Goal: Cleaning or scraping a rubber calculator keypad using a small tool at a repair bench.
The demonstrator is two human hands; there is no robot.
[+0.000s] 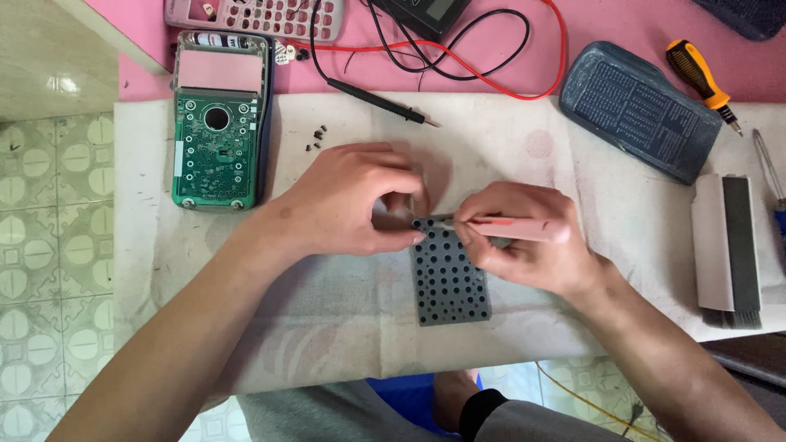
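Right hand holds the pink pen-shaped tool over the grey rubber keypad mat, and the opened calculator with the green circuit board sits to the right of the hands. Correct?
Not quite. In the head view the opened calculator with the green circuit board lies left of the hands, not right. The rest holds: the right hand holds the pink pen-shaped tool over the grey rubber keypad mat.

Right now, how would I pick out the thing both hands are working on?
Start at the white cloth covering the table, then find the two hands meeting near its middle. Under the left hand and right hand, which holds a pink tool, lies a dark grey rubber pad. Unlike the green circuit board nearby, it is covered in rows of round holes.
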